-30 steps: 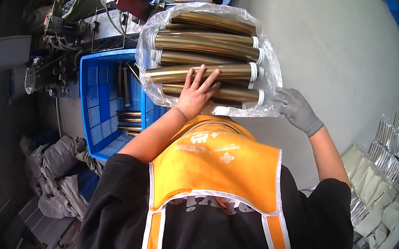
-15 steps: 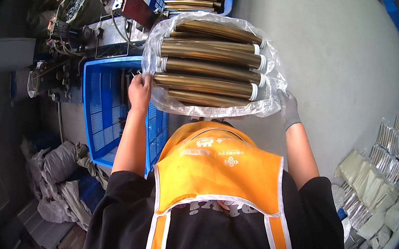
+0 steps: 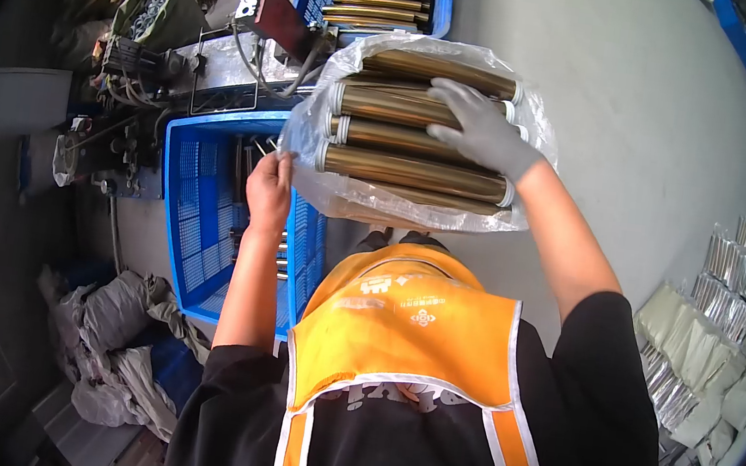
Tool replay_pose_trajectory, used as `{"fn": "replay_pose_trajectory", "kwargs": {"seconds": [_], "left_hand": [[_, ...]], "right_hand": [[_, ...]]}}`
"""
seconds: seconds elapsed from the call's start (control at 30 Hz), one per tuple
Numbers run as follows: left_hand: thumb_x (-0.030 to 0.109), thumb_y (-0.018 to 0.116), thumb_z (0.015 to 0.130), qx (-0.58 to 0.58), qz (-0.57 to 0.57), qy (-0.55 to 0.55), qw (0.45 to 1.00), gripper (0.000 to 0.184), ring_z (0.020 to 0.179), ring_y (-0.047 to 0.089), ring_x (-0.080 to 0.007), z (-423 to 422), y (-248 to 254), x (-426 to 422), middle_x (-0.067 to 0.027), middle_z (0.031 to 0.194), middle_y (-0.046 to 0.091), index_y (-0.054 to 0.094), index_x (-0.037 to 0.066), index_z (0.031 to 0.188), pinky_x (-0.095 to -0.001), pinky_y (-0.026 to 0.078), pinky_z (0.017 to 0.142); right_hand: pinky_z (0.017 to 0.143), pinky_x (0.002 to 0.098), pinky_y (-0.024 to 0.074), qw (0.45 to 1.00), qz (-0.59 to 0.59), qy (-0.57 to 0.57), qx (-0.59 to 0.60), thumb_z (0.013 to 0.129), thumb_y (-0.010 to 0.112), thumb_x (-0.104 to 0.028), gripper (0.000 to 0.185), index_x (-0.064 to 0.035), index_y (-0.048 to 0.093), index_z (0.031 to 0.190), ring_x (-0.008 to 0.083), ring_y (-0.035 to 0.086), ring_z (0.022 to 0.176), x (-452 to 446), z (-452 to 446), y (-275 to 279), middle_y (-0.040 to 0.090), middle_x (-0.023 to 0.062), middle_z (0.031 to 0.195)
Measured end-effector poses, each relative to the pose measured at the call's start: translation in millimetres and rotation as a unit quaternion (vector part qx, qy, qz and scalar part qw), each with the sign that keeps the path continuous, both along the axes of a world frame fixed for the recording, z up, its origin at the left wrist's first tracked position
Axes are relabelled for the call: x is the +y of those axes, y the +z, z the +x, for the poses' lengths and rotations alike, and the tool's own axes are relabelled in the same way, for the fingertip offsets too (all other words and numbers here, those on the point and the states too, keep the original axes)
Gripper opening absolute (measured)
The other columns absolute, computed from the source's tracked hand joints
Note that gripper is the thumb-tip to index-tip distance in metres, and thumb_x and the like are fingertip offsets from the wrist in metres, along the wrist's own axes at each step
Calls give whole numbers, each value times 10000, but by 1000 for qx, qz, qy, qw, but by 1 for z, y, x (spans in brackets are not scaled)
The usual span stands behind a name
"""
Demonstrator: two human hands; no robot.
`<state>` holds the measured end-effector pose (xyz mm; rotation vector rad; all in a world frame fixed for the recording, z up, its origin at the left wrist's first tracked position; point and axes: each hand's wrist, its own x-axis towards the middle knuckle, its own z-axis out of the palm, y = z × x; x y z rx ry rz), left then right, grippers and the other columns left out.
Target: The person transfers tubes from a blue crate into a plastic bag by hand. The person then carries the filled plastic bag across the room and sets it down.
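Several bronze-coloured tubes (image 3: 413, 170) with white ringed ends lie side by side in a clear plastic bag (image 3: 340, 194) in front of me. The bag's film surrounds them and stays open on top. My left hand (image 3: 268, 190), bare, is closed on the bag's left edge with thumb and fingers pinched together. Over the right half of the tubes is my right hand (image 3: 488, 133) in a grey glove, fingers spread and palm down. Its fingertips reach the upper middle tubes, though I cannot tell how firmly they touch.
A blue crate (image 3: 174, 199) with some tubes in it stands left, below the bag. Another blue crate (image 3: 445, 4), holding more bronze tubes, is behind. Machinery with a red box (image 3: 274, 16) runs along the left. Silvery wrapped stacks (image 3: 725, 286) lie on the right.
My right hand has left the bag's right edge and moved left onto the tubes. My left hand still holds the left edge. The bag's right side has shifted slightly in view.
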<state>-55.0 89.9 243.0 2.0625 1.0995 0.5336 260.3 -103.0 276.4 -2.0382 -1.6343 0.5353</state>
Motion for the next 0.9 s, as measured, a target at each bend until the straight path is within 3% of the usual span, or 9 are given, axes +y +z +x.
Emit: {"fn": "replay_pose_trajectory", "kwargs": {"seconds": [0.1,0.17,0.23,0.33,0.43,0.6,0.7,0.77,0.9], "left_hand": [[208,565,953,53,24,-32,998,233,713,596,-379,9,13,-2,-202,796,600,637,5,863,-405,461,630],[216,567,977,30,-15,4,999,255,668,566,-148,0,-2,3,-103,774,648,672,-16,979,-297,461,643],[219,560,984,3,-46,18,999,267,688,563,-132,-4,0,6,-86,782,652,675,-22,996,-289,460,649],[224,548,993,-20,-78,24,996,289,715,559,-114,-9,0,9,-68,793,654,678,-33,1018,-280,459,657],[217,549,992,-6,-79,15,997,285,731,562,-115,-11,-5,14,-70,812,656,670,-34,1051,-277,459,665],[190,593,954,-45,-57,26,997,265,749,629,-205,0,-16,15,-137,879,664,631,-13,1121,-299,491,724],[136,646,890,-36,-115,39,992,381,942,614,-266,16,-1,15,-168,1080,626,561,-2,1234,-335,475,858],[89,681,801,34,209,-11,977,516,1134,512,-333,25,18,7,-176,1256,528,522,30,1289,-414,403,985],[177,750,727,-35,96,-428,898,544,1176,513,-326,44,52,-35,-115,1198,586,571,97,1235,-442,398,1006]], "right_hand": [[1142,452,269,988,-109,-77,-79,898,565,-491,686,-42,426,1398,350,330,1390,72,38,-67,376,197,1483],[1128,438,303,966,-217,-134,-43,839,624,-506,722,-37,473,1368,352,391,1353,96,68,-91,447,183,1439],[1115,430,323,958,-260,-105,-64,853,624,-480,692,-59,470,1381,354,398,1344,99,71,-84,449,181,1437],[1109,421,330,977,-181,66,-90,873,616,-452,673,-105,435,1421,356,404,1336,109,71,-85,444,190,1437],[1134,403,299,981,-182,64,1,906,575,-411,655,-127,378,1462,331,372,1364,97,68,-65,391,180,1483],[1150,406,266,964,-250,-23,-81,932,529,-418,655,-98,345,1474,332,331,1389,85,75,-102,373,191,1491],[1139,449,280,984,-136,16,-113,904,578,-402,700,-100,322,1481,330,320,1393,74,51,-63,349,166,1506],[1146,458,262,967,-29,-41,-248,861,641,-363,714,-117,348,1464,317,302,1394,65,40,-46,335,131,1503],[1153,450,235,950,-31,-102,-294,807,692,-320,729,-124,376,1434,295,293,1395,67,50,-45,327,104,1496]]}}
